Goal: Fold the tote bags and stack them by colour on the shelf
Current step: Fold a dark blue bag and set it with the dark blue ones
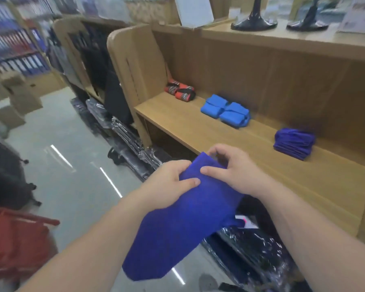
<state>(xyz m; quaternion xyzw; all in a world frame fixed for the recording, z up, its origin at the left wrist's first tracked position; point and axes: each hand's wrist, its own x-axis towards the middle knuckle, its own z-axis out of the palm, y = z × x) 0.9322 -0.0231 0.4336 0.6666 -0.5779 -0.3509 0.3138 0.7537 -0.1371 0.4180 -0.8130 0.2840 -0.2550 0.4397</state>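
Fingers (pixel 191 182) of the left hand (pixel 167 184) and right hand (pixel 236 173) are curling, pinching the dark blue tote bag (pixel 177 228); a matching folded stack (pixel 293 143) is lying beyond, rightward, on the shelf (pixel 198 131).

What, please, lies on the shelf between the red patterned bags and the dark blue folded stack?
Two light blue folded fabric bags, in the head view.

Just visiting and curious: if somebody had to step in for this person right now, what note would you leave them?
Left hand and right hand both grip the dark blue bag, partly folded, in the air before the shelf.
Done, on the shelf: red patterned bags at the left, light blue bags in the middle, dark blue stack at the right.
Left: finish this fold and set the bag on the dark blue stack.
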